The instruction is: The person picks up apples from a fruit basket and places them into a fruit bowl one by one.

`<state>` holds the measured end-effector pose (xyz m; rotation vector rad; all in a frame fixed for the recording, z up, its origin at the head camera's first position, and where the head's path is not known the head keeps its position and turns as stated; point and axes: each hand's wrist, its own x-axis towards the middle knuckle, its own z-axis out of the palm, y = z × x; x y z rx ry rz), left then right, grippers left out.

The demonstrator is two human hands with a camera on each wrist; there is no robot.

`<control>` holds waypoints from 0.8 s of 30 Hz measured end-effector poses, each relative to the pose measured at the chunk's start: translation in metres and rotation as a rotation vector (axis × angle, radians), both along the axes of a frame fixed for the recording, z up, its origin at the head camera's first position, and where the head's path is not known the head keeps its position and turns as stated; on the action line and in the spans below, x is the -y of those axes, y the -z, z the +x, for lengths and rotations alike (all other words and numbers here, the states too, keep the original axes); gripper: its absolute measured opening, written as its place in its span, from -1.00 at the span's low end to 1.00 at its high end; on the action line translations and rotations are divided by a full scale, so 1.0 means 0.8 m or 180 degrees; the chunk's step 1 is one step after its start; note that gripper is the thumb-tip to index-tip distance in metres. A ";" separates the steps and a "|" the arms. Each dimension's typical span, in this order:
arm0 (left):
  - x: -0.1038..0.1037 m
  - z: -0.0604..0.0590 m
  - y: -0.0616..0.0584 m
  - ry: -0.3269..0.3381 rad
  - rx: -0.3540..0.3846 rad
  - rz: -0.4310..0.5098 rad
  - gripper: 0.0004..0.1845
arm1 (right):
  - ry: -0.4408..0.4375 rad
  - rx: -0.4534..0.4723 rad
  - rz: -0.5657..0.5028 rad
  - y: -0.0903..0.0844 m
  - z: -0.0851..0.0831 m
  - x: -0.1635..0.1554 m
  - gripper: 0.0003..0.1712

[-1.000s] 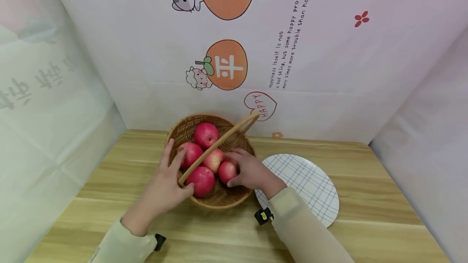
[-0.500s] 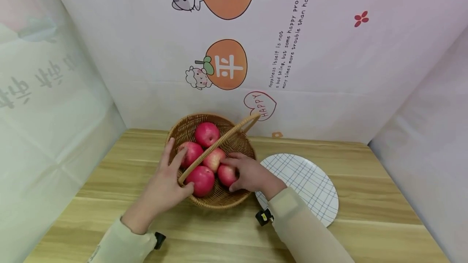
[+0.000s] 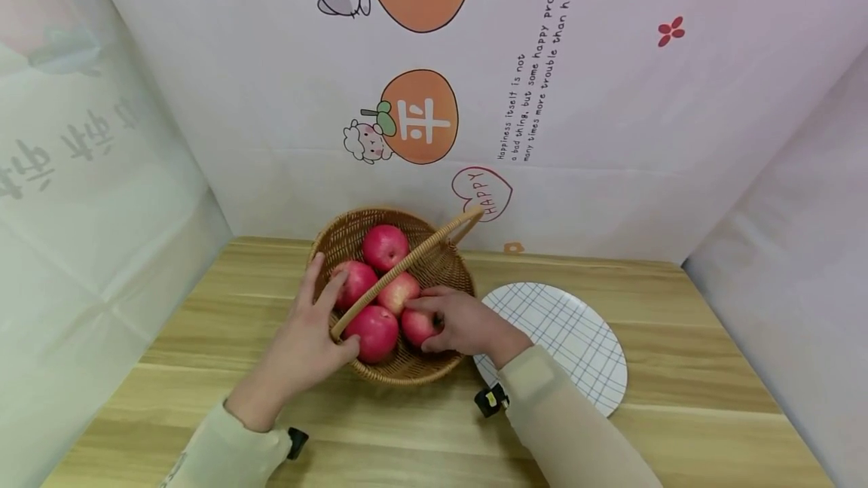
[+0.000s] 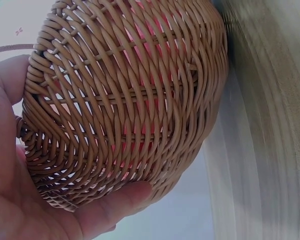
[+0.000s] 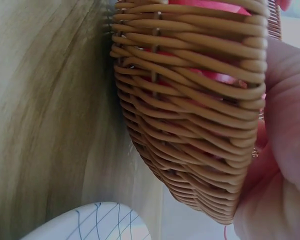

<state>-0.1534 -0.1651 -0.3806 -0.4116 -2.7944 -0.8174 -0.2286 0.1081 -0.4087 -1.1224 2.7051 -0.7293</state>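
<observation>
A round wicker basket (image 3: 414, 379) with an arched handle (image 3: 407, 262) stands on the wooden table, holding several red apples (image 3: 385, 247). My left hand (image 3: 305, 337) grips the basket's left rim; in the left wrist view, one finger (image 4: 120, 202) lies along the outside of the weave. Reaching over the right rim, my right hand (image 3: 468, 326) grips the rightmost apple (image 3: 417, 326) between thumb and fingers, low inside the basket. The palm covers part of that apple. In the right wrist view, the basket wall hides most of the fingers.
A white plate (image 3: 570, 337) with blue grid lines lies right of the basket, partly under the right forearm. Behind the table (image 3: 678, 367) hangs a white printed cloth (image 3: 597, 194). Pale cloth walls (image 3: 102, 247) flank both sides.
The apple under my right hand has shifted slightly down and left and turned, with its dark hollow now showing by the fingers. My left hand keeps its place on the rim.
</observation>
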 end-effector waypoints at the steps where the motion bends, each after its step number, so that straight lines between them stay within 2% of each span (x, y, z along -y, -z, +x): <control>1: 0.000 0.000 0.000 0.0009 -0.0023 -0.0001 -0.02 | 0.0009 0.0025 -0.0020 0.000 -0.001 0.000 -0.20; 11: 0.000 -0.002 0.009 -0.0012 -0.0301 0.0208 -0.03 | 0.0021 0.0168 -0.0247 0.002 -0.005 -0.004 -0.22; 14: -0.002 -0.002 0.012 -0.0069 -0.0348 0.0266 -0.13 | 0.0037 0.0164 -0.0243 0.003 -0.005 -0.004 -0.22; 19: -0.003 0.000 0.014 -0.0184 -0.0170 0.0475 -0.38 | 0.0085 0.0185 -0.0231 0.004 -0.004 -0.004 -0.21; 24: -0.001 0.001 0.018 -0.0247 -0.0029 0.0620 -0.48 | 0.0088 0.0182 -0.0230 0.006 -0.005 -0.004 -0.21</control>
